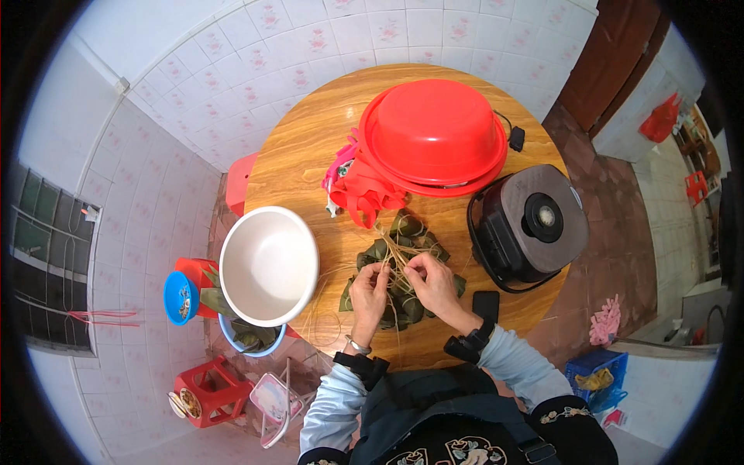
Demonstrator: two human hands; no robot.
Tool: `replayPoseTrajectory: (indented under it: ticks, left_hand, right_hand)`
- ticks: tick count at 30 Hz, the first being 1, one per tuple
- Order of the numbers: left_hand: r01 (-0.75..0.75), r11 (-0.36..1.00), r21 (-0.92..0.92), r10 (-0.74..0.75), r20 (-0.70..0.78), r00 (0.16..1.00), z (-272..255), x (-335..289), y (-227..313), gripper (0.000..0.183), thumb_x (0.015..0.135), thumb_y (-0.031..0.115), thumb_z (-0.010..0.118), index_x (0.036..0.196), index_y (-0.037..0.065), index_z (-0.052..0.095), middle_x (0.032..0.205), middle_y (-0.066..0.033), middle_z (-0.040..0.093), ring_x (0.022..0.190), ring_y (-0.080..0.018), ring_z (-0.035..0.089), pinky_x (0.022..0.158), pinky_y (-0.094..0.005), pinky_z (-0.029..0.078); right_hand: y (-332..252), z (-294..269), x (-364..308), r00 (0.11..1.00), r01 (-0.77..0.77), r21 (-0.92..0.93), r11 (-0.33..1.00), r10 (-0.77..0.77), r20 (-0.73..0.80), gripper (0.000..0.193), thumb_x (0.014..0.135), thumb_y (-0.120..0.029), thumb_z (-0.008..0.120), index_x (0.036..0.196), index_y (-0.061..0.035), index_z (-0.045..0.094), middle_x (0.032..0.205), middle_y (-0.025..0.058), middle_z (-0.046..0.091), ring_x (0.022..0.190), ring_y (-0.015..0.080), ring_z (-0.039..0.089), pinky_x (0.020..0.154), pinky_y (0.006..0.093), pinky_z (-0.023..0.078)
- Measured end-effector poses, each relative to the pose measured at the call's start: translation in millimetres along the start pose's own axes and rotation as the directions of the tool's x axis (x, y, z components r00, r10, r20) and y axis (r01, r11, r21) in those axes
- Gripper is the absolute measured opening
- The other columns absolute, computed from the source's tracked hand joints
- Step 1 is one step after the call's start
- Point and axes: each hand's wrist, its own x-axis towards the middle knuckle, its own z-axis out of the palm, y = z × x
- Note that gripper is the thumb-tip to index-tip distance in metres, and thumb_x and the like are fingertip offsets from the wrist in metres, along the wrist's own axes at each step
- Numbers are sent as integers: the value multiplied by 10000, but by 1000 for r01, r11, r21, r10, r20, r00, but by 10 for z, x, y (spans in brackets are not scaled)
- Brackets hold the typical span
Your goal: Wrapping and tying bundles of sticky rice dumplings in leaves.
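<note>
A pile of leaf-wrapped rice dumplings point(411, 226) lies on the round wooden table, dark green and bundled close together. Thin tan tying strings point(397, 252) run up from them and gather above the pile. My left hand point(370, 293) pinches some of these strings at the left of the bundle, thumb and fingertips together. Just across from it, my right hand point(434, 285) is also closed on the strings, fingertips pressed together. The two hands are close but apart. Loose string ends trail over the tabletop on the left.
A white basin point(269, 266) stands at the table's left edge. Beyond the dumplings are a red bag point(366, 191) and an upturned red basin point(434, 128). A black rice cooker point(529, 225) and a phone point(486, 305) are on the right. Red stools point(217, 391) stand below left.
</note>
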Motion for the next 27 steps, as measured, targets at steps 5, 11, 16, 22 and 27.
replayPoseTrajectory:
  ticks: [5, 11, 16, 22, 27]
  left_hand:
    - [-17, 1000, -4, 17, -18, 1000, 3, 2, -33, 176, 862, 174, 629, 905, 5, 638, 632, -47, 602, 549, -85, 526, 520, -246, 432]
    - [4, 997, -78, -6, -21, 1000, -22, -27, 23, 148, 855, 155, 638, 903, 14, 641, 660, -23, 605, 564, -68, 514, 536, -224, 428]
    - [40, 978, -207, -30, 53, 998, -123, -77, 156, 109, 854, 115, 643, 911, 22, 642, 710, 31, 601, 605, -22, 495, 551, -178, 409]
    - [71, 951, -301, -22, 163, 986, -30, -72, 101, 108, 858, 97, 634, 925, 11, 635, 711, 29, 599, 626, -16, 509, 566, -175, 424]
    - [78, 956, -282, -26, 181, 983, -68, -125, -48, 126, 868, 116, 622, 925, 3, 628, 738, -5, 632, 646, -40, 560, 580, -198, 457]
  right_hand:
    - [-139, -33, -44, 987, -159, 128, 979, 154, 47, 141, 832, -126, 632, 873, -15, 555, 751, 54, 602, 671, 130, 586, 578, 266, 460]
    - [133, -31, -29, 984, -176, 275, 945, 180, 13, 140, 863, -121, 584, 892, 1, 522, 783, 82, 612, 679, 154, 595, 591, 276, 473]
    - [24, -119, -27, 948, -318, 379, 869, 278, 158, 145, 872, -136, 577, 895, -3, 523, 766, 48, 595, 701, 91, 564, 593, 248, 451]
    - [219, 41, -116, 965, -218, 354, 909, 147, 216, 180, 866, -161, 600, 929, 3, 562, 820, 53, 624, 750, 116, 581, 649, 277, 468]
    - [192, 142, -348, 902, -298, 161, 941, 223, 370, 166, 882, -171, 565, 958, -30, 607, 860, 109, 643, 797, 191, 620, 693, 313, 473]
